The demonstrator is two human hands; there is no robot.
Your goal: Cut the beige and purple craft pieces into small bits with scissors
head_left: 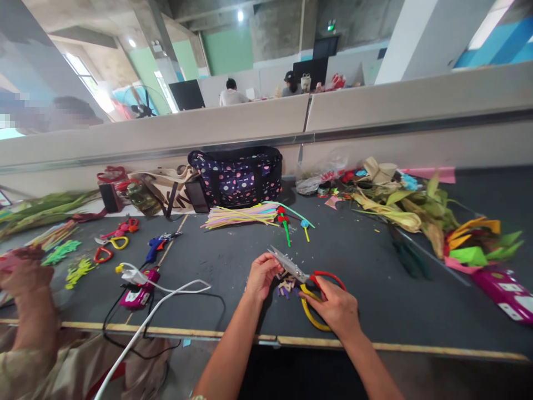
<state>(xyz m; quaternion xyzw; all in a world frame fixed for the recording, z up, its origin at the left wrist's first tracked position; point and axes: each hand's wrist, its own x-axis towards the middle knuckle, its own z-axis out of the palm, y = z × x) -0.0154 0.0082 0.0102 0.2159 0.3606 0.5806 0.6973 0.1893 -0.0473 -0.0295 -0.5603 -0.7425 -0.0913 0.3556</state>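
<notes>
My right hand (339, 305) is closed around the red and yellow handles of a pair of scissors (293, 268), whose blades are parted and point up and left. At the blades, the fingers of my left hand (262, 275) are pinched together; what they hold is too small to make out. Small purple and beige cut pieces (286, 287) lie in a loose heap on the dark table under the scissors. Beyond my hands are a red piece on a green stem (285, 225), a blue one on a yellow stem (306, 226) and a bundle of coloured thin sticks (241, 215).
A co-worker's hand (25, 269) is at the far left. Glue gun (158, 246), power strip (139, 289) and white cable (166, 300) lie left. A patterned bag (239, 176) stands behind. Corn husks (391, 208), pliers (408, 255) and a purple pack (506, 291) lie right.
</notes>
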